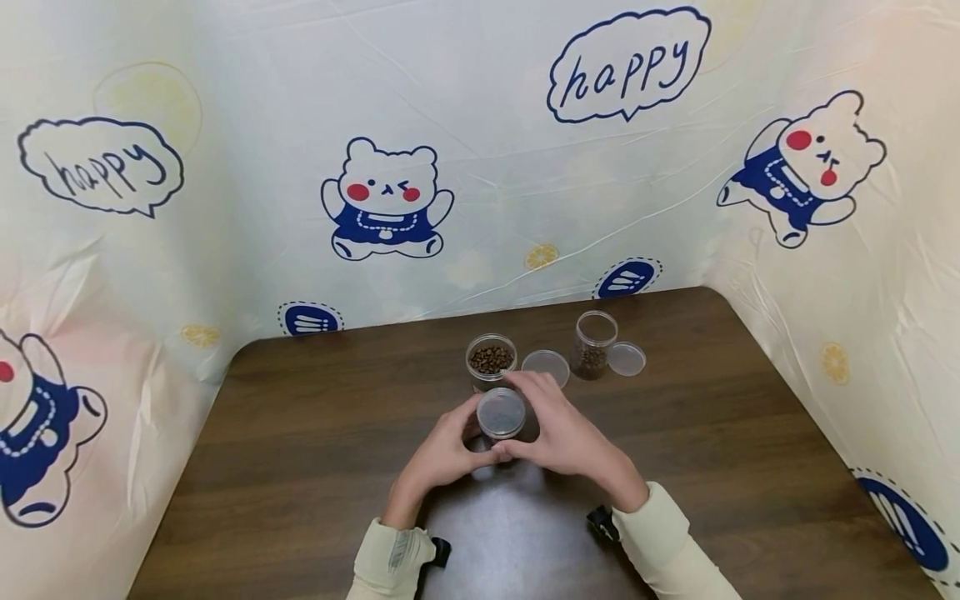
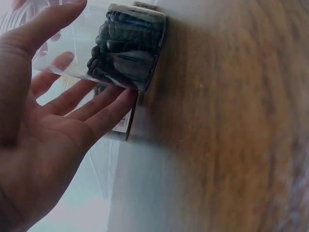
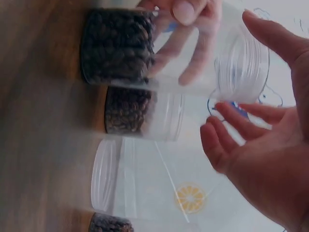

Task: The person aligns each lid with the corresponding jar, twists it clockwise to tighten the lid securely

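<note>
On the desk (image 1: 300, 467): 2 jars (image 1: 491, 362) (image 1: 595, 346) open, lids (image 1: 546, 365) (image 1: 627, 359) off; lid (image 1: 501, 412) seems seated on front jar (image 3: 149, 48), likely the 1 left. Left hand (image 1: 446, 450) grip clamped round that jar, right hand (image 1: 564, 433) fingers apart.

On the brown wood-grain table (image 1: 300, 450) stand a front jar (image 1: 501, 413), an open left rear jar (image 1: 491, 377) and an open right rear jar (image 1: 591, 360), all holding coffee beans (image 1: 491, 359), with a round lid (image 1: 546, 365) lying between the rear pair and a second lid (image 1: 627, 359) farther right.

I log: table (image 1: 300, 450), brown wood-grain; beans (image 1: 491, 360), dark brown; sleeves (image 1: 654, 527), cream; backdrop (image 1: 495, 108), pale, printed with blue-and-white bears (image 1: 387, 225).
</note>
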The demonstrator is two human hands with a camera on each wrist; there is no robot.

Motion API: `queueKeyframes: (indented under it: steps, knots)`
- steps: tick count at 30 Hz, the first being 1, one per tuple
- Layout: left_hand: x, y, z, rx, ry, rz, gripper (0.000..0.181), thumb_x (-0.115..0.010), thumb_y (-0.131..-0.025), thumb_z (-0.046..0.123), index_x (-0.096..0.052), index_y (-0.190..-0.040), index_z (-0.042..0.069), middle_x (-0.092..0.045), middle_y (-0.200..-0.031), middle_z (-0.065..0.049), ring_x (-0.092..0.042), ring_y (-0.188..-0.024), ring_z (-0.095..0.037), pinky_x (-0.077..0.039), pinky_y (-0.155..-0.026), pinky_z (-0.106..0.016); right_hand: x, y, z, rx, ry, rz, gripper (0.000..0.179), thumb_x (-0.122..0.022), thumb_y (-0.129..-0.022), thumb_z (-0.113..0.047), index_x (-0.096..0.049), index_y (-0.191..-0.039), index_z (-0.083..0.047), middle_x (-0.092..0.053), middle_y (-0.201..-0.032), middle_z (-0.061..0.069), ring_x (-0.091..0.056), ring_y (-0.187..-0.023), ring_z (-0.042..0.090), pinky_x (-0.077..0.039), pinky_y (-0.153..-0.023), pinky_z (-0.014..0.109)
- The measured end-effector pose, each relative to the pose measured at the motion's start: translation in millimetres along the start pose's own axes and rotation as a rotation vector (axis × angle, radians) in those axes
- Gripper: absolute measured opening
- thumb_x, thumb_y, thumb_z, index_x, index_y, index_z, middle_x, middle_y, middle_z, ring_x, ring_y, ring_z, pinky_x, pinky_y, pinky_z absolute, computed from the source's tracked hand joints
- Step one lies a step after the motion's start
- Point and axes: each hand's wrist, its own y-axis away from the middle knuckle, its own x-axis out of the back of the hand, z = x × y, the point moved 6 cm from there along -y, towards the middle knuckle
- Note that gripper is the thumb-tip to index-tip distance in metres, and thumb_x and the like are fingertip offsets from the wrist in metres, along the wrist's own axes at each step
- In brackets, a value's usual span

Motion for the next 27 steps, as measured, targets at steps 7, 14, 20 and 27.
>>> queueKeyframes:
  steps: [7, 14, 20, 27]
  knots:
    - [-1.6, 0.7, -1.7, 0.032, 0.014, -0.015, 0.078, -0.091, -0.085, 0.025, -0.049, -0.15, 0.03, -0.067, -0.139, 0.001, -0.068, -0.127, -0.018, -0.055, -0.107, -0.039, 0.7, -3.3, 5.3, 0.026, -0.018, -0.061, 0.074, -0.089, -0.085, -0.031, -0.056, -0.15, -0.014, -0.064, -0.139, 0.003, -0.057, -0.125, 0.018, -0.054, -0.103, 0.042]
    - [-1.7, -0.2, 1.2, 0.016, 0.019, -0.01, 0.077, -0.091, -0.085, 0.023, -0.05, -0.15, 0.029, -0.066, -0.14, -0.001, -0.068, -0.128, -0.019, -0.055, -0.108, -0.037, -0.5, -1.3, 5.6, -0.03, 0.009, 0.017, 0.074, -0.093, -0.081, -0.034, -0.06, -0.145, -0.013, -0.068, -0.133, 0.003, -0.061, -0.119, 0.018, -0.056, -0.098, 0.042]
    - [-2.2, -0.2, 2.2, -0.001, 0.047, -0.013, 0.075, -0.089, -0.085, 0.016, -0.051, -0.149, 0.025, -0.067, -0.139, -0.007, -0.068, -0.129, -0.025, -0.056, -0.106, -0.032, -2.4, 4.6, -4.5, -0.09, 0.097, 0.174, 0.075, -0.097, -0.074, -0.041, -0.065, -0.132, -0.007, -0.071, -0.119, 0.006, -0.063, -0.104, 0.019, -0.056, -0.089, 0.04]
    - [-2.4, -0.7, 0.9, 0.004, 0.077, -0.03, 0.073, -0.087, -0.085, 0.007, -0.052, -0.148, 0.023, -0.067, -0.138, -0.008, -0.068, -0.128, -0.026, -0.056, -0.106, -0.03, -7.3, 7.5, -10.1, -0.155, 0.195, 0.231, 0.075, -0.096, -0.073, -0.049, -0.062, -0.124, -0.005, -0.07, -0.11, 0.009, -0.063, -0.099, 0.022, -0.054, -0.088, 0.043]
